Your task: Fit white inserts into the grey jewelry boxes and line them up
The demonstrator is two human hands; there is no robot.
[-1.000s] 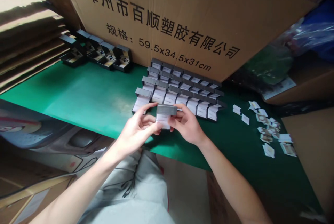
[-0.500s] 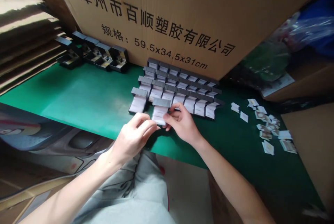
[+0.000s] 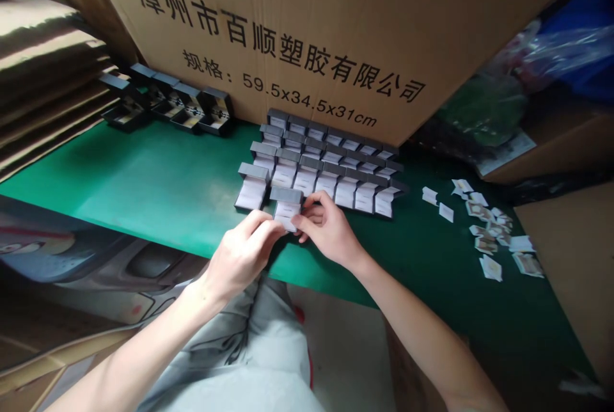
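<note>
Between my two hands is a small open jewelry box (image 3: 286, 208) with a dark lid and a white lining. My left hand (image 3: 244, 249) pinches its near left corner, fingers bent together. On the box's right side, my right hand (image 3: 330, 229) grips with thumb and curled fingers. Just left of it stands another open box (image 3: 252, 193) with the same white lining. Behind, several more white-lined open boxes (image 3: 329, 175) stand in close rows. The undersides of both hands' fingertips are partly hidden.
A large printed carton (image 3: 288, 34) rises behind the rows. Several open black boxes without white lining (image 3: 192, 111) stand at the back left of the green table (image 3: 158, 182). Small white folded pieces (image 3: 492, 226) lie scattered at right. Stacked cardboard (image 3: 43, 73) borders the left.
Both hands and the held box have shifted slightly left, toward the neighbouring box. The grip looks the same. The whole view has moved a little too.
</note>
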